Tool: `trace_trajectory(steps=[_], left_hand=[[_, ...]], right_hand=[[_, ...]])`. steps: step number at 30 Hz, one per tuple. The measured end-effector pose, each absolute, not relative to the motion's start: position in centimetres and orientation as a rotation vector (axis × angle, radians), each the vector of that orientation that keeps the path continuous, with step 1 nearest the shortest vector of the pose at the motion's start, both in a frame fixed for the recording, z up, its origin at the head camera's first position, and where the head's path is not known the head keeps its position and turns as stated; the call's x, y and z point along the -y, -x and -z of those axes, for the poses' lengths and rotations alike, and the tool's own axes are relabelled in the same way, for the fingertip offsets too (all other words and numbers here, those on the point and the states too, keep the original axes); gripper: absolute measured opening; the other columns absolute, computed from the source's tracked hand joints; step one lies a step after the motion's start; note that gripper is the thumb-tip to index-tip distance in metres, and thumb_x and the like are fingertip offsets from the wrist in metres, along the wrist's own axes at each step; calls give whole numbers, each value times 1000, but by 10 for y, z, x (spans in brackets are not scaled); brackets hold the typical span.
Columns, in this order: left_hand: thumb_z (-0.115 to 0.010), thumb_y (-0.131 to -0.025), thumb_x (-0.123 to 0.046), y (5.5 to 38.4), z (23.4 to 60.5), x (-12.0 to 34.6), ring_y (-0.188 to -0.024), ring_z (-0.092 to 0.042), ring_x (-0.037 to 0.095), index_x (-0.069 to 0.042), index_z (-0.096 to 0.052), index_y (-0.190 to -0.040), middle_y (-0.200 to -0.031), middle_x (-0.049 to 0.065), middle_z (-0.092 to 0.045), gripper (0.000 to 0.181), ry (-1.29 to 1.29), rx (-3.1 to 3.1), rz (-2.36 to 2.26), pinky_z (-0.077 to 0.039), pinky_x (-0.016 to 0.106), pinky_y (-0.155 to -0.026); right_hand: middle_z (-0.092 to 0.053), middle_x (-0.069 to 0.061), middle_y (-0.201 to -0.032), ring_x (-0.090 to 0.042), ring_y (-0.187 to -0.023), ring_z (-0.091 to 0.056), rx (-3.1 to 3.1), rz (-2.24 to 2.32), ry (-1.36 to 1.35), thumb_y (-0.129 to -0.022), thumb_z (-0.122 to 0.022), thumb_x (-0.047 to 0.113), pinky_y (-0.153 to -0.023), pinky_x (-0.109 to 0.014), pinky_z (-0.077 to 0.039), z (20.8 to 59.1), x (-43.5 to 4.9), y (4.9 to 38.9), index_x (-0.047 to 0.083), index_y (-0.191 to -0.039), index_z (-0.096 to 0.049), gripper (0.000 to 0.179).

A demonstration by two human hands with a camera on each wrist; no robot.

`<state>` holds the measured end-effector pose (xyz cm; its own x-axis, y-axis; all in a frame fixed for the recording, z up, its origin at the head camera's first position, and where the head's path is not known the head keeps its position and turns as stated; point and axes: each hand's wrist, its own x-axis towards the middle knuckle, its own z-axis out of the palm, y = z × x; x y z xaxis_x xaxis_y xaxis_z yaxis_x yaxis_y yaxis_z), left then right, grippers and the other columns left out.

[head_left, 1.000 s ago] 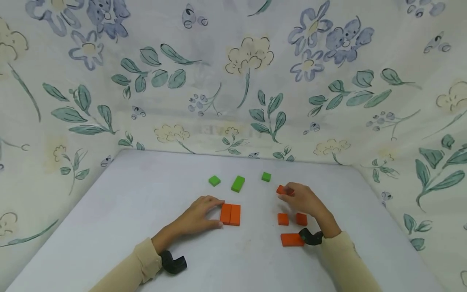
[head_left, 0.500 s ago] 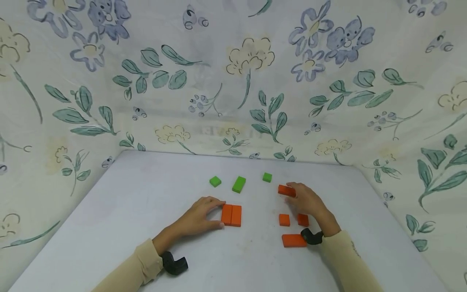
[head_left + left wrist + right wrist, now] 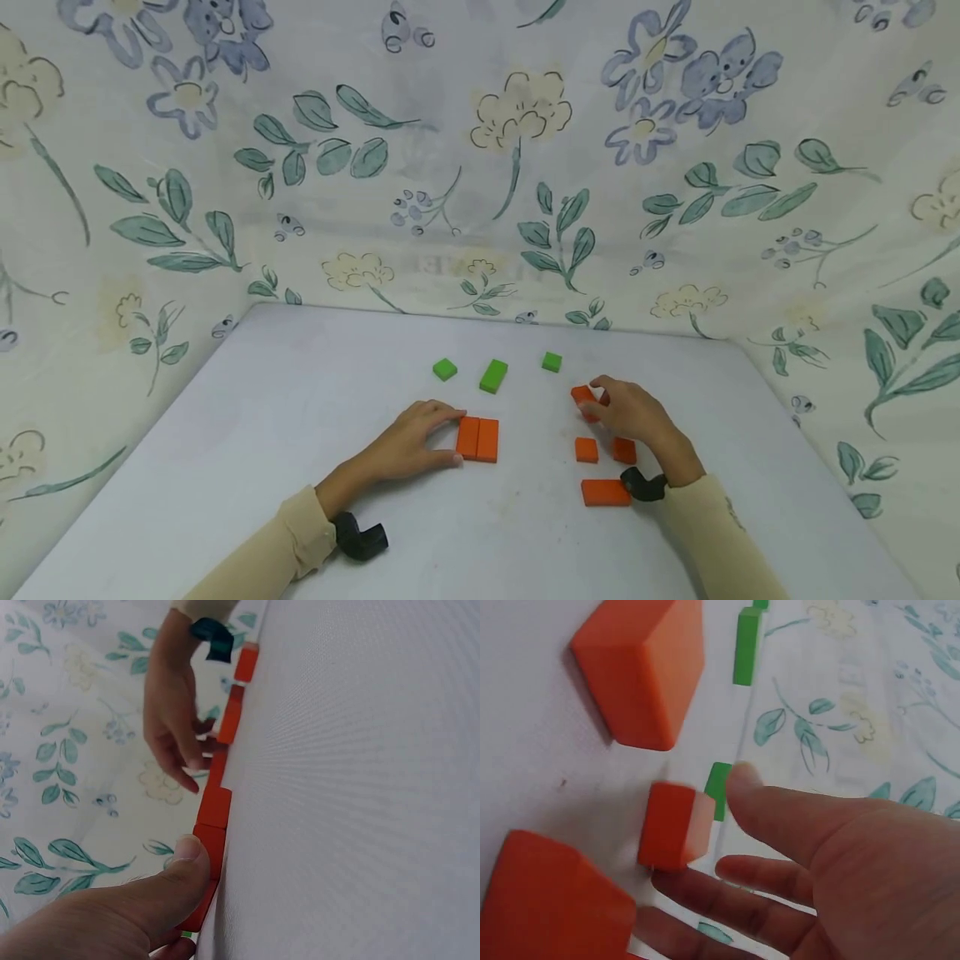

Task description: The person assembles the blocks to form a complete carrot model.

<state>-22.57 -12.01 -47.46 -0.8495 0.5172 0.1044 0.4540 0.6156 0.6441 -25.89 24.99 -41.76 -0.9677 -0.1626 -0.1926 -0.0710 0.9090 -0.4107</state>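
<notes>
Tabletop (image 3: 330, 358): right fingers (image 3: 731, 901) at orange block (image 3: 667, 829), plainly apart only in wrist views; left fingers (image 3: 433, 412) unclear.

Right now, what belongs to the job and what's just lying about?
Likely in the job:
paired orange rectangular blocks, at left hand
slanted orange rectangular block, at right hand

Seemingly just lying about, perhaps for later:
two orange square blocks
orange rectangular block nearest the person
two green square blocks
green rectangular block

Faint lettering (image 3: 431, 265) marks the lower middle of the far floral backdrop (image 3: 330, 200), too pale to read; nothing else is legible.
</notes>
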Motion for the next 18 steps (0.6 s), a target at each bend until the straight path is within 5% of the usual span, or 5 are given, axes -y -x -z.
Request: trace_trajectory(steps=[5,10,18], left_hand=[[-78,-84,-47,226,472,119,-132,-45,23,-21,-55,-143,-140,1,-54,69,-816,-2742,-1039,-41,52,-108],[-79,-83,-45,226,471,117,-132,-45,23,-21,-56,-142,-140,1,-54,68,-802,-2740,-1049,-41,52,-108],[-81,-82,-44,223,470,116,-131,-46,23,-22,-57,-141,-138,0,-55,68,-771,-2750,-1049,-40,53,-107]], right_hand=[[-64,-15,-116,-21,-88,-58,-2784,700,290,-92,-73,30,-74,-34,-55,414,-253,258,1,-141,-51,61],[-44,-23,-149,-22,-97,-60,-2800,704,390,-88,-78,24,-84,-37,-58,416,-257,260,0,-148,-43,74],[-54,-19,-142,-26,-103,-57,-2734,701,326,-89,-76,29,-87,-42,-56,421,-254,264,9,-149,-45,71]])
